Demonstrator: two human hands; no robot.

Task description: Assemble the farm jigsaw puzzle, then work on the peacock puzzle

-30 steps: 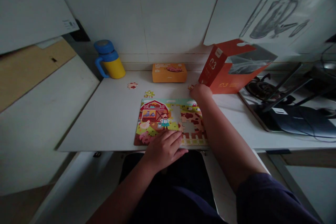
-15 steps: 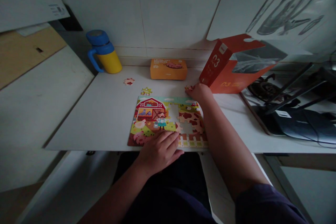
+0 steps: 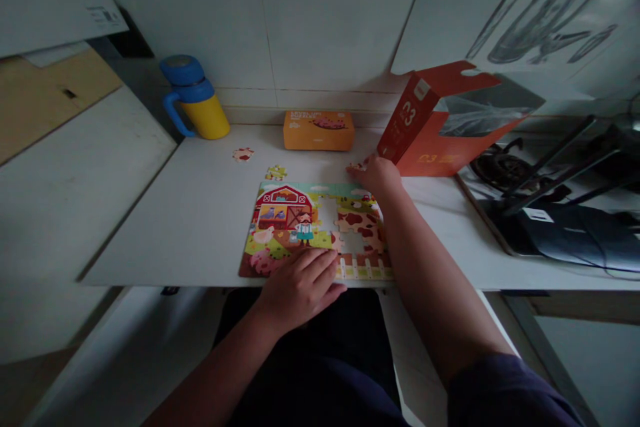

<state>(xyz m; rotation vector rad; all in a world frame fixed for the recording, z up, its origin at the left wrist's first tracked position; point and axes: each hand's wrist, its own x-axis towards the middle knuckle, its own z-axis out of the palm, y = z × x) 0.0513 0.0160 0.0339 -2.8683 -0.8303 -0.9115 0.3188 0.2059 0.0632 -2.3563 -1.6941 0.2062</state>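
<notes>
A farm jigsaw puzzle (image 3: 280, 217) lies on the white table, showing a red barn, a farmer and a spotted cow. Gaps break the picture around the cow. Across its front edge rests my left hand (image 3: 303, 283), palm down with the fingers stretched out flat. Beyond the back right corner of the puzzle, beside the red box, my right hand (image 3: 377, 177) has its fingertips closed on a small puzzle piece (image 3: 355, 166), partly hidden by them. Two loose pieces lie further left: a green one (image 3: 276, 173) just behind the puzzle and a pinkish spotted one (image 3: 243, 155).
An orange puzzle box (image 3: 319, 132) stands against the wall. To its left is a blue and yellow jug (image 3: 205, 110). A large red open box (image 3: 440, 140) stands at the right, with a black gas stove (image 3: 515, 173) past it.
The whole view has shifted slightly left. My right hand stays at the small piece by the red box, its fingers slightly changed. My left hand remains on the puzzle.
</notes>
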